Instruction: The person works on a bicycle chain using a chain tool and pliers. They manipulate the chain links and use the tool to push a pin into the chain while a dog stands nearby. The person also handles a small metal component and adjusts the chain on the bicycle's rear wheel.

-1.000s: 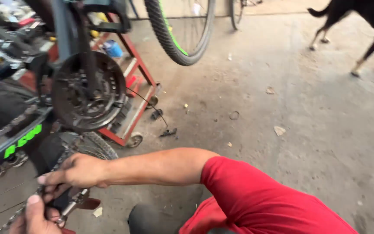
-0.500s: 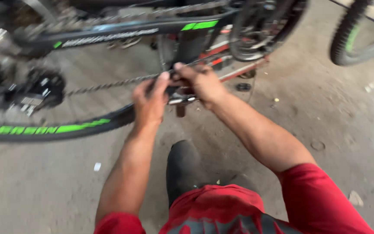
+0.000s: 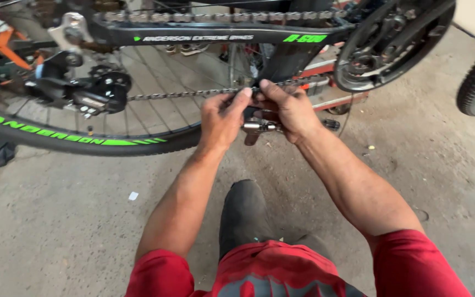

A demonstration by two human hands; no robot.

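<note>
**Both hands on the lower chain run**

My left hand [image 3: 221, 118] and my right hand [image 3: 284, 110] are closed together on the greasy grey metal bicycle chain [image 3: 182, 94], pinching its lower run right where the two meet, fingers curled in tight, thumbs up top. Holding it from both sides keeps that stretch taut and level, I'd say, so the link between my fingertips doesn't sag away. Under my right palm there's a small silver metal tool [image 3: 259, 127] (whether it grips the chain I can't make out), pressed in close below the link.

Both forearms reach straight forward and up, elbows low, wrists slightly cocked inward, red sleeves at the bottom of view, my dark-clad knee [image 3: 243, 214] between them.

Left along the chain sits the black rear derailleur [image 3: 92, 91], in front of the spoked wheel with its black tyre with green lettering [image 3: 78, 140]. To the right, the black toothed chainring [image 3: 380, 49]. Above, the black frame tube with green markings [image 3: 221, 34]. Bare concrete floor [image 3: 56, 231] beneath.
</note>
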